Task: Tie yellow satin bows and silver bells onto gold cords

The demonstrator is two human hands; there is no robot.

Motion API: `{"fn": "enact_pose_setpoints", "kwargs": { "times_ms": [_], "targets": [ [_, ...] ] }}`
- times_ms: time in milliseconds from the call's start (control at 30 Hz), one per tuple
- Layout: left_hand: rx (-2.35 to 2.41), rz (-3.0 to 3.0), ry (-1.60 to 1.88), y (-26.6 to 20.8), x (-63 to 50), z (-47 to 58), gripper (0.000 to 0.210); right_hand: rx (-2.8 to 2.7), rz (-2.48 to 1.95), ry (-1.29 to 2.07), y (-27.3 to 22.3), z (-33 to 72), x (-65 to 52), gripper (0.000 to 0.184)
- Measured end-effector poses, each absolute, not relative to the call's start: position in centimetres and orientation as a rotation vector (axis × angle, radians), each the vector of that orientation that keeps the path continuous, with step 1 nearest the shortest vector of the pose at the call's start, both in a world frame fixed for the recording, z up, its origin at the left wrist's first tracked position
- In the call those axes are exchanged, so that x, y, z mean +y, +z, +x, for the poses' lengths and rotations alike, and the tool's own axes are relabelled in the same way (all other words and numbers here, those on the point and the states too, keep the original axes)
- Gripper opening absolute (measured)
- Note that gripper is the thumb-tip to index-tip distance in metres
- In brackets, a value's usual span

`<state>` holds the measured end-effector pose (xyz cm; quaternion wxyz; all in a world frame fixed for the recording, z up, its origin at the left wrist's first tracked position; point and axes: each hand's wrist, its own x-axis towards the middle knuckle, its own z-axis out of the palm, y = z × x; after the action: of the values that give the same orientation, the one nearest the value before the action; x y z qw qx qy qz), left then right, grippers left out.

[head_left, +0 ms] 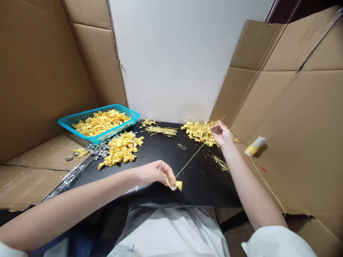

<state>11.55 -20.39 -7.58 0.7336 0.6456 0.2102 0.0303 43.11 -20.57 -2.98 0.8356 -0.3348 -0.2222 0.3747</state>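
Near the table's front edge, my left hand (158, 173) pinches a small yellow ribbon bow (179, 185). A shiny silver piece sits at the bow's middle, with a loop of gold cord beside the fingers. From the bow a thin gold cord (190, 159) runs taut up and to the right. Its far end reaches my right hand (222, 135), whose fingers are closed on it. That hand is raised in front of a heap of yellow bows with gold cords (197, 132).
At the left, a blue basket (114, 135) holds yellow bows. Beside it lie silver pieces (99, 151) and more bows (122, 148). Gold cord lengths (162, 131) rest at the back, cord scraps (221, 163) at the right. A thread spool (255, 146) stands by cardboard walls (294, 117).
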Motion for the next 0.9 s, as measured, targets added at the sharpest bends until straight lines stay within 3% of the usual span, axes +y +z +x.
{"fn": "enact_pose_setpoints", "kwargs": {
  "times_ms": [233,533,900],
  "targets": [
    [0.645,1.219,0.304,-7.8,-17.2,14.0,0.008,-0.679,-0.487,0.616,0.6,43.3,-26.6,0.015],
    [0.634,0.944,0.357,-6.5,-18.0,15.3,0.006,-1.517,-1.226,0.345,-8.3,31.7,-30.5,0.018],
    [0.640,0.891,0.323,-6.3,-19.2,15.0,0.013,-1.595,-1.292,0.002,-9.5,30.8,-30.1,0.020]
  ]
}}
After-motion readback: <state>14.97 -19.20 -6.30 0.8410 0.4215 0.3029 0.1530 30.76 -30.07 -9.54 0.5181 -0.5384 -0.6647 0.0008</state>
